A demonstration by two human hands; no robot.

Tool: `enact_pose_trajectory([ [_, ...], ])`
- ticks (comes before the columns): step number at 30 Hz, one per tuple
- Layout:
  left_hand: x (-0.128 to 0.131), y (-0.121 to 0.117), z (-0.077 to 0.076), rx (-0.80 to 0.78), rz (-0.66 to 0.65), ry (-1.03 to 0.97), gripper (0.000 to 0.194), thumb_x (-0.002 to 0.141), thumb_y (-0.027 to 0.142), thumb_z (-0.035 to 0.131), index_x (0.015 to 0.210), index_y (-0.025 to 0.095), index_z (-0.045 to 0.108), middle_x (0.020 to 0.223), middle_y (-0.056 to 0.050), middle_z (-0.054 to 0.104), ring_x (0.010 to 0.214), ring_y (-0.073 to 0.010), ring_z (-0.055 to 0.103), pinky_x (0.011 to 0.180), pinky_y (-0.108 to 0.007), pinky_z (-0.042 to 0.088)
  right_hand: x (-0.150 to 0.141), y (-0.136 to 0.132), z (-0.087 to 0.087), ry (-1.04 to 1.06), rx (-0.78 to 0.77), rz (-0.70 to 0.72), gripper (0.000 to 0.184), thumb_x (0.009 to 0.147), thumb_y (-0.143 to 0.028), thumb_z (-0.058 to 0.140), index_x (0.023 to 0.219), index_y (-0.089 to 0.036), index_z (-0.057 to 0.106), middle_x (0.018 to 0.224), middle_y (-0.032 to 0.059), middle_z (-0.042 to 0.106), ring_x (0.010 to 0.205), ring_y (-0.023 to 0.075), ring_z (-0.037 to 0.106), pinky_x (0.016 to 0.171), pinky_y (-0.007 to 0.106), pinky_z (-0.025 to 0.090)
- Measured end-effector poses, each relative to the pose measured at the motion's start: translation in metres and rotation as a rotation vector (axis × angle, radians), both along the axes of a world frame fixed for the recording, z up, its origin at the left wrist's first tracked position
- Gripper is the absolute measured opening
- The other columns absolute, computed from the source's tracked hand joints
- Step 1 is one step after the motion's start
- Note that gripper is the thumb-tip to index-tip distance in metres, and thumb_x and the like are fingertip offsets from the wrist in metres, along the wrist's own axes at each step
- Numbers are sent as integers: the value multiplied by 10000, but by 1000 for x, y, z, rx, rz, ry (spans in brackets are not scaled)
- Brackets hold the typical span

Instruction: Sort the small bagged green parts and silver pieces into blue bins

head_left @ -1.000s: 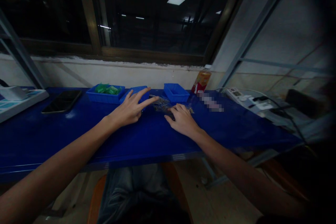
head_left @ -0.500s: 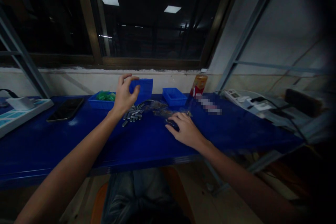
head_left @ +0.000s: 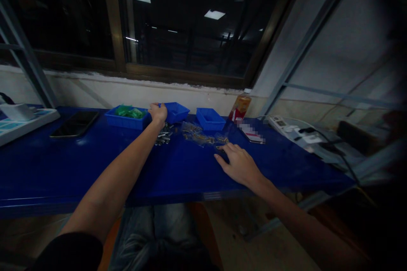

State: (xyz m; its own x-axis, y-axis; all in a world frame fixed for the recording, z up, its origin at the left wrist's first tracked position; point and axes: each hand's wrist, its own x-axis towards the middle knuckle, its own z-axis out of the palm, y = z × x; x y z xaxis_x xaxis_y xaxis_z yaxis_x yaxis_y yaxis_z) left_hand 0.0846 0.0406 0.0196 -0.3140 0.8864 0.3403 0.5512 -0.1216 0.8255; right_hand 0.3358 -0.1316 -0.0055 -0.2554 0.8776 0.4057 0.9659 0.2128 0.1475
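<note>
- Grips the middle blue tray (head_left: pixel 180 117) by its left edge with the left hand (head_left: pixel 158 114), likely for control, just behind loose metal pieces (head_left: pixel 164 137)
- Rests the right hand (head_left: pixel 241 163), fingers apart, beside small plastic bags (head_left: pixel 199 137), perhaps for balance

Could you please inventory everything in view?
Trays: three, blue, back edge.
Green plastic: uncounted, green, left tray.
Metal pieces: many, silvery, before middle tray.
Clear bags: several, brass-coloured contents, mid-table.
Table: one, blue, centre.
Phone: one, black, left.
Bottle: one, amber, back right.
Pixelated item: one, whitish, right.
Power strips: two, white, table ends.
Window: one, brown-framed, behind.
Frames: two, grey, sides.
Seat: one, orange, below.
Left hand: one, holding middle tray.
Right hand: one, by bags.
Jeans: one, blue, below.
</note>
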Motion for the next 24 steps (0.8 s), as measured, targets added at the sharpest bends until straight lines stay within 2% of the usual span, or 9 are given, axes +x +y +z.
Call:
enact_pose_trajectory([
  [4,-4,-7,5,-12,28,129,469,816,343,436,1194,79,350,1199,-261,376,1064,-327,499,871,-459,381,-21,14,10,-28,122,14,306,842,-400,403,801,-164,594,887,124,603,930,271,489,775,392,384],
  [8,-26,-21,18,78,-68,422,474,822,396,406,1210,125,375,1116,-214,456,980,-323,546,843,-467,398,-65,39,27,89,182,221,285,848,-362,404,930,-153,580,933,108,588,975,250,464,836,369,376],
  [11,-60,-37,21,205,21,580,405,830,401,382,1111,129,486,1020,-184,515,985,-321,521,864,-467,385,-103,75,39,185,193,368,397,833,-345,433,1164,-128,472,1081,110,544,1036,229,440,900,352,361],
  [13,-83,-51,18,252,103,670,363,826,385,391,1011,118,551,974,-178,532,999,-327,494,880,-475,370,-123,107,45,211,182,347,521,807,-364,470,1256,-113,386,1186,139,487,1087,241,415,913,373,357],
  [15,-96,-67,13,313,79,764,317,835,338,375,953,120,573,960,-167,538,1002,-310,479,886,-460,369,-136,138,49,165,63,290,485,766,-373,524,1180,-126,474,1179,143,502,1108,262,412,879,374,380],
  [17,-92,-80,9,351,-127,832,269,834,308,384,918,144,580,931,-131,547,948,-261,500,861,-404,400,-141,162,53,118,-125,220,330,762,-362,527,1002,-146,593,1057,131,584,1039,258,483,818,344,407],
  [19,-76,-85,8,359,-309,817,251,842,301,379,926,165,573,908,-97,558,918,-227,515,842,-366,415,-139,179,60,180,-181,167,269,780,-356,501,921,-159,621,976,115,622,939,229,547,767,307,413],
  [21,-52,-77,8,320,-411,742,278,856,328,356,947,165,562,912,-88,573,899,-209,536,823,-341,425,-132,187,72,323,-86,154,304,813,-382,444,903,-149,617,928,109,634,868,209,570,739,288,410],
  [24,-23,-42,5,185,-485,719,423,860,444,309,1033,149,558,1007,-122,574,969,-234,539,870,-365,401,-121,190,98,518,80,178,424,854,-445,331,817,-120,601,823,97,627,807,193,565,738,289,405],
])
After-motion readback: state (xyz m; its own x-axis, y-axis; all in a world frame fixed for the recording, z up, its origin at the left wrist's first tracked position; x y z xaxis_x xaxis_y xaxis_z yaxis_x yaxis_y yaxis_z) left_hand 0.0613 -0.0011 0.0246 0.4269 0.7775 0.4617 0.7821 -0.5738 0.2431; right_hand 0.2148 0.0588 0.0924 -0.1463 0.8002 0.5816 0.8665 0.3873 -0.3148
